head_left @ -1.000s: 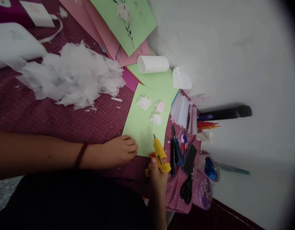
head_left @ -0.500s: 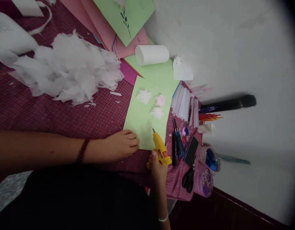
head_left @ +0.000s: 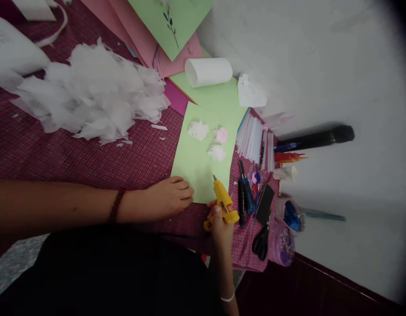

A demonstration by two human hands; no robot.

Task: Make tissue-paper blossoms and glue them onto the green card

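Note:
A light green sheet of paper [head_left: 193, 169] lies on the cloth, bearing two white fluffy paper flowers [head_left: 198, 130] and a pale pink one [head_left: 220, 134] near its far side. My left hand [head_left: 168, 197], with a dark red bracelet at the wrist, rests flat on the sheet's near left corner, fingers stretched out. In my right hand [head_left: 221, 226] is a yellow glue gun [head_left: 223, 197], its nozzle pointing forward over the near right part of the sheet. My fingers wrap its handle, which is partly hidden.
A heap of white tissue pieces [head_left: 94, 94] lies left on the checked tablecloth [head_left: 146, 158]. Behind are a white paper roll [head_left: 208, 72] and a green card [head_left: 173, 26]. To the right sit markers [head_left: 241, 204], black-handled scissors [head_left: 260, 243], glue sticks [head_left: 251, 138] and a purple jar [head_left: 282, 243].
The glue gun in my right hand has shifted slightly right and forward. My left hand stays flat at the sheet's corner. The whole view has moved a little.

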